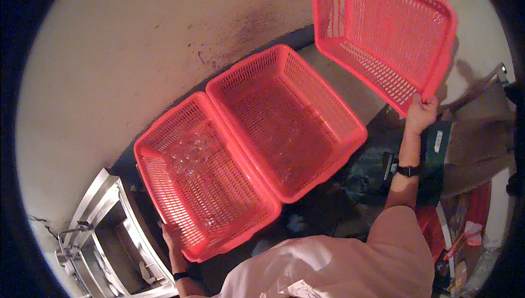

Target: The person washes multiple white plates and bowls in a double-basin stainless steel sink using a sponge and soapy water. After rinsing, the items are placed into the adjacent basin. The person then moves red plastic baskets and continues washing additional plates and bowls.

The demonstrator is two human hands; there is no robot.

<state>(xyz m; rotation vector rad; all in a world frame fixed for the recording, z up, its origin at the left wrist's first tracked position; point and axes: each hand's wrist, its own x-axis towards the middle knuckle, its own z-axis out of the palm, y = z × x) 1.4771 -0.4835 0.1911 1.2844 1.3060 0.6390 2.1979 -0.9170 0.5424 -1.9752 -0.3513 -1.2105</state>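
My right hand (421,114) grips the rim of a red plastic basket (389,31) with slotted walls, held up and tilted at the upper right. Its slotted inside faces me, and I see nothing in it. Before me two more red baskets stand side by side, rims touching. Inside the left basket (229,183) lie several small clear objects (190,152), too blurred to name, mostly toward the far end. The right basket (283,130) shows only its bare slotted bottom. My left hand (171,236) is at the left basket's outer wall; its fingers are partly hidden.
At lower left stands a shiny metal sink or frame (123,232) with dark openings. A stained wall (143,52) rises behind the baskets. Dark green material (369,171), a brown sack-like thing (471,154) and red items (478,212) crowd the right side, near a metal bar (475,87).
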